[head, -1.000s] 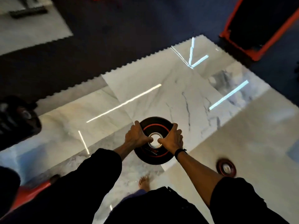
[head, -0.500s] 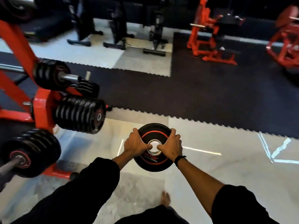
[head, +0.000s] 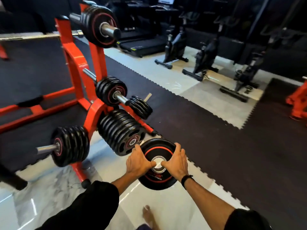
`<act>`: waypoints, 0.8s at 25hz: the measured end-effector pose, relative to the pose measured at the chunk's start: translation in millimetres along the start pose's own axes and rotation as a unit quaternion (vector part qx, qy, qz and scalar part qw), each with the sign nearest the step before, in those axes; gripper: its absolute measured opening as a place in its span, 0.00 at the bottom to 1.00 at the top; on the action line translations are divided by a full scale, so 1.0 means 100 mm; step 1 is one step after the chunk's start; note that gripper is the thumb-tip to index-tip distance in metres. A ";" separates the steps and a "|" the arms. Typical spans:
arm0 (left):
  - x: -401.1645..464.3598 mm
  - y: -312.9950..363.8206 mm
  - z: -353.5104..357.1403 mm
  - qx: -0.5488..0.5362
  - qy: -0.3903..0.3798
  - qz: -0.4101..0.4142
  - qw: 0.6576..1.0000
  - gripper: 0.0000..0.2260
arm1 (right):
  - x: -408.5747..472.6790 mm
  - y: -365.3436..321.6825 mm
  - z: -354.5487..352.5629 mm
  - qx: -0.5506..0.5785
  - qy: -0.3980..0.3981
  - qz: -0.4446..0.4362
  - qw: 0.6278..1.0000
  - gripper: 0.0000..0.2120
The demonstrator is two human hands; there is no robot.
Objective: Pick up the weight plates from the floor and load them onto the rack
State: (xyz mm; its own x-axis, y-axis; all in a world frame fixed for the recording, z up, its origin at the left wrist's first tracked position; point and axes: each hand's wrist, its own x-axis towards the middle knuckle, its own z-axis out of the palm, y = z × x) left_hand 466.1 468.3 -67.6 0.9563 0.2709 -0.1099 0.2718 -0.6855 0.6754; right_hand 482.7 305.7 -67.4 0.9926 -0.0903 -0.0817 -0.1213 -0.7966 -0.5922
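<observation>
So I've got the weight plate (head: 157, 163) up off the floor in both hands, face toward me, left hand (head: 137, 162) wrapped over its left edge and right hand (head: 176, 161) over the right edge, thumbs meeting at the steel hub, so that's a full two-handed grip on the plate. It sits just right of and below the red rack (head: 93, 90), nearly touching the fat stack of plates (head: 120, 131) on the lower peg, which is basically what's between me and the rack. Other pegs are loaded too: a big stack up top (head: 98, 25), a middle stack (head: 110, 90) with some bare sleeve sticking out, a small stack (head: 141, 107) behind it, and a low stack on the left (head: 70, 145). Black rubber mat (head: 216, 130) runs behind, marble floor (head: 49, 196) under my bare foot (head: 148, 214), exercise bikes (head: 206, 53) and a treadmill (head: 142, 42) at the back. Compared with half a second ago, the rack has gone from the left edge of my view to right in front, much closer, and the plate is now beside that lower stack; a second ago I was looking straight down at the floor with it.
</observation>
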 end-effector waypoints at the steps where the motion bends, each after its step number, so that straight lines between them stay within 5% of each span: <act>1: 0.13 -0.02 0.06 -0.005 0.010 -0.011 1.000 0.47 | 0.17 -0.02 0.04 -0.002 -0.010 -0.015 1.000 0.47; 10: 1.51 0.17 0.28 -0.041 0.082 -0.165 0.982 0.42 | 2.03 -0.37 0.32 -0.049 -0.124 -0.101 0.986 0.46; 20: 2.98 0.21 -0.18 -0.024 0.207 -0.222 0.953 0.42 | 3.58 -1.33 0.75 0.020 -0.141 -0.250 0.958 0.49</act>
State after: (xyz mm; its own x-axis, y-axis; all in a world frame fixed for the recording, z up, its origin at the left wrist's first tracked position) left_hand 755.0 546.8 -72.6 0.6214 0.7768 -0.1025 0.6251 -0.4127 0.6625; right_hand 853.0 424.5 -77.9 0.8848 0.4658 0.0105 0.3623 -0.6736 -0.6443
